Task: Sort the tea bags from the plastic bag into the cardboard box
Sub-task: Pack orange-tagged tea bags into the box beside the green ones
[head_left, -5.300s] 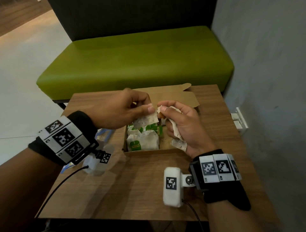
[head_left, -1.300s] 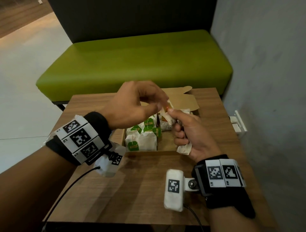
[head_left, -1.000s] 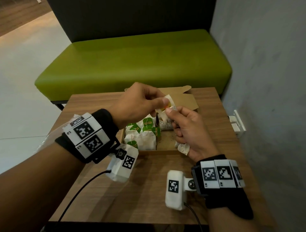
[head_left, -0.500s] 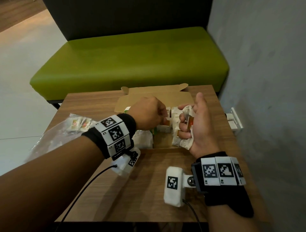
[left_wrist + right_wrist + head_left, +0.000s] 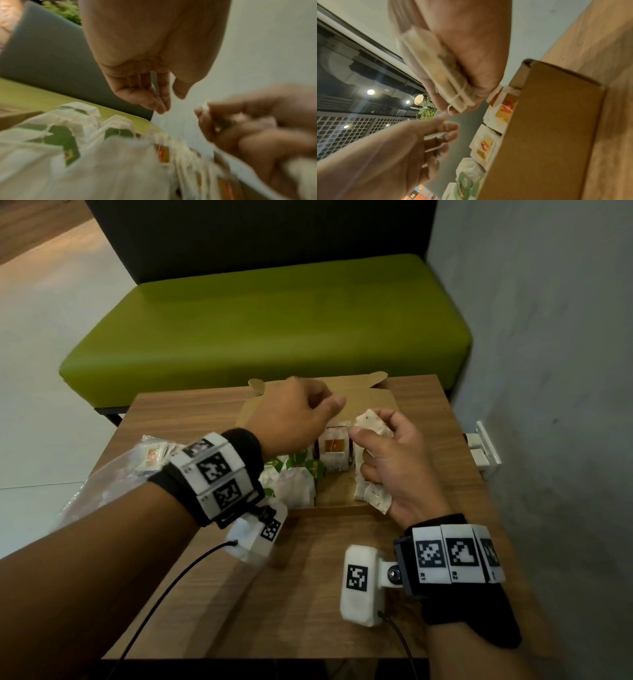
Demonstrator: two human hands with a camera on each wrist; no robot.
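The open cardboard box [image 5: 371, 396] sits on the wooden table [image 5: 308, 604]. Inside stand green-tagged tea bags [image 5: 295, 477] on the left and orange-tagged tea bags [image 5: 334, 451] toward the right. My right hand [image 5: 371, 424] hovers over the box's right side and grips a bundle of white speckled tea bags [image 5: 372, 494], seen up close in the right wrist view [image 5: 436, 70]. My left hand [image 5: 334, 405] hangs above the box, just left of the bundle. Its fingers [image 5: 159, 100] are loosely curled with nothing visible in them. The clear plastic bag [image 5: 113, 484] lies at the table's left edge with a few tea bags [image 5: 154, 457] inside.
A green bench [image 5: 267, 330] stands right behind the table. A grey wall [image 5: 548, 371] runs along the right side, with a white wall fitting [image 5: 484, 450] low beside the table. The box's brown side wall [image 5: 547, 128] fills the right wrist view.
My left hand has risen out of the box, where it was fisted low among the tea bags, toward the bundle. My right hand has turned, its thumb now curled onto the bundle.
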